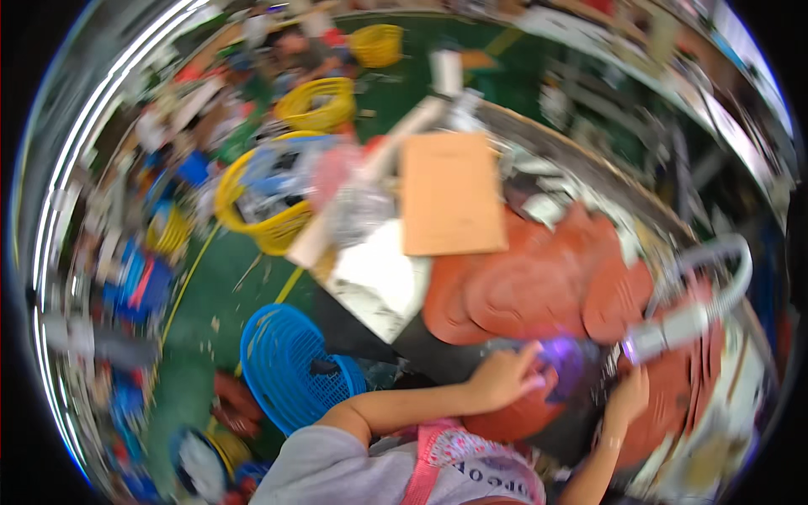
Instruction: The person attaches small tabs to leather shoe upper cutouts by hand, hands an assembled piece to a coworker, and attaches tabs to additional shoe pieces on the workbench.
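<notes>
Several red-brown pieces (539, 286) overlap right of centre. Left hand (505, 379), lower right, at another red-brown piece (513, 422), beside a purple-lit patch (569, 370); right hand (629, 396) just below the grey nozzle (676, 331). Both blurred: can't tell whether either hand's fingers pinch anything. Tan board (452, 195) upper centre, blue basket (290, 362) lower left of centre.

Across a dark worktop (446, 358), overlapping red-brown flat pieces (530, 290) beside a white sheet (383, 273).
</notes>
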A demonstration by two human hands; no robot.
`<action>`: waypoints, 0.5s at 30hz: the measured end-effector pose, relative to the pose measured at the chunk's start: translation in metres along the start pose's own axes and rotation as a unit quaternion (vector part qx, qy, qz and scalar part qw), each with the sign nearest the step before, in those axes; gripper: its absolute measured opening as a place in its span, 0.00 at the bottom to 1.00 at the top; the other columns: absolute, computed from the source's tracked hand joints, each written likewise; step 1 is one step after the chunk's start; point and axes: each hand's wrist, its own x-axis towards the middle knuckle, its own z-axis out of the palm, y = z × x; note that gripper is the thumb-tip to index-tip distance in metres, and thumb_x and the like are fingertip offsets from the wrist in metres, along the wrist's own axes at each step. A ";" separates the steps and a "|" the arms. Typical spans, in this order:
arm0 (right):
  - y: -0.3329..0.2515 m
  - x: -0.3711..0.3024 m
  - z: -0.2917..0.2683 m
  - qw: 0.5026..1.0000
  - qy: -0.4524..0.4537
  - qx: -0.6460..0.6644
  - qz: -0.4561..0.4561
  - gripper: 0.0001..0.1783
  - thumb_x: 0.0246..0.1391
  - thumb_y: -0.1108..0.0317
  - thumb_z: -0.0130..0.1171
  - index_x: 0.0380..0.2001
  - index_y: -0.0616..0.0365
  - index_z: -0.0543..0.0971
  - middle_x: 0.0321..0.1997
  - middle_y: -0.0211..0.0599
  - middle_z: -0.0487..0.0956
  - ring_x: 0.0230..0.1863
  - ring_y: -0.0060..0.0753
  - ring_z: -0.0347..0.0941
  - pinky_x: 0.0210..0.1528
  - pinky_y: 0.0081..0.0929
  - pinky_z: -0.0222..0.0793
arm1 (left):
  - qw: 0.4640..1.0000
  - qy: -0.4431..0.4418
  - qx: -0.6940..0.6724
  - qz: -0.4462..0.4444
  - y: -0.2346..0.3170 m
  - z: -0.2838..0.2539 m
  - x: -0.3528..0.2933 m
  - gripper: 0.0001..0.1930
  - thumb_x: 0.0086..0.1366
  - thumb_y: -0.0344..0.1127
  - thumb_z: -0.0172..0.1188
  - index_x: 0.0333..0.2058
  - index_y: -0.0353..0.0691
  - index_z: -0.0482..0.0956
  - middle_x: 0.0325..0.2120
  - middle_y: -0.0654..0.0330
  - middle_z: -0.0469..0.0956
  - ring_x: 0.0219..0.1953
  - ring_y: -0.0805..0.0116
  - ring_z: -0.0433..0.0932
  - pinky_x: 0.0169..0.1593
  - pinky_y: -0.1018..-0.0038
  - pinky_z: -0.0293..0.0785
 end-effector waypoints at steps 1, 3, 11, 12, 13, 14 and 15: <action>0.006 -0.002 0.000 0.999 0.014 -0.049 -0.018 0.08 0.49 0.69 0.55 0.34 0.56 0.77 0.38 0.43 0.78 0.38 0.47 0.74 0.36 0.41 0.70 | 1.000 -0.022 0.003 -0.002 -0.002 0.002 -0.003 0.27 0.57 0.45 0.59 0.49 0.37 0.63 0.32 0.46 0.76 0.35 0.45 0.76 0.40 0.58 0.69; -0.001 0.004 -0.008 0.998 -0.029 -0.040 0.036 0.06 0.47 0.69 0.57 0.31 0.55 0.79 0.34 0.39 0.78 0.33 0.42 0.75 0.31 0.39 0.69 | 0.997 -0.015 0.070 0.001 0.005 -0.004 -0.010 0.29 0.57 0.45 0.59 0.52 0.37 0.61 0.34 0.47 0.76 0.37 0.48 0.76 0.42 0.59 0.68; -0.051 -0.005 -0.041 0.934 0.022 0.350 -0.067 0.06 0.53 0.70 0.60 0.30 0.63 0.77 0.29 0.40 0.79 0.30 0.30 0.73 0.34 0.26 0.71 | 0.972 0.101 0.040 0.206 0.008 0.015 -0.001 0.29 0.55 0.41 0.60 0.53 0.35 0.63 0.51 0.50 0.63 0.53 0.55 0.63 0.56 0.59 0.59; -0.053 -0.014 -0.042 0.910 -0.061 0.406 -0.061 0.06 0.52 0.70 0.60 0.29 0.63 0.76 0.30 0.38 0.78 0.31 0.27 0.72 0.35 0.24 0.70 | 0.972 0.106 0.024 0.209 0.017 0.016 -0.004 0.27 0.55 0.40 0.60 0.51 0.34 0.65 0.49 0.51 0.66 0.51 0.55 0.66 0.55 0.60 0.62; -0.059 -0.024 -0.046 0.875 -0.144 0.459 -0.052 0.06 0.52 0.71 0.61 0.27 0.63 0.75 0.30 0.36 0.78 0.32 0.25 0.71 0.35 0.22 0.69 | 0.971 0.104 0.024 0.212 0.016 0.022 -0.004 0.27 0.55 0.40 0.60 0.51 0.34 0.65 0.49 0.51 0.66 0.51 0.55 0.66 0.55 0.60 0.62; -0.068 -0.035 -0.055 0.831 -0.190 0.522 -0.010 0.06 0.52 0.72 0.60 0.26 0.62 0.74 0.31 0.35 0.77 0.32 0.24 0.71 0.37 0.21 0.68 | 0.971 0.086 0.006 0.221 0.014 0.033 -0.005 0.25 0.56 0.40 0.60 0.49 0.33 0.67 0.48 0.51 0.67 0.50 0.55 0.67 0.53 0.62 0.63; -0.080 -0.045 -0.065 0.779 -0.234 0.581 0.033 0.06 0.52 0.73 0.60 0.25 0.61 0.73 0.31 0.34 0.77 0.33 0.23 0.70 0.38 0.20 0.67 | 0.971 0.067 -0.012 0.229 0.014 0.034 -0.007 0.23 0.56 0.40 0.59 0.48 0.33 0.68 0.47 0.51 0.68 0.49 0.56 0.68 0.52 0.63 0.65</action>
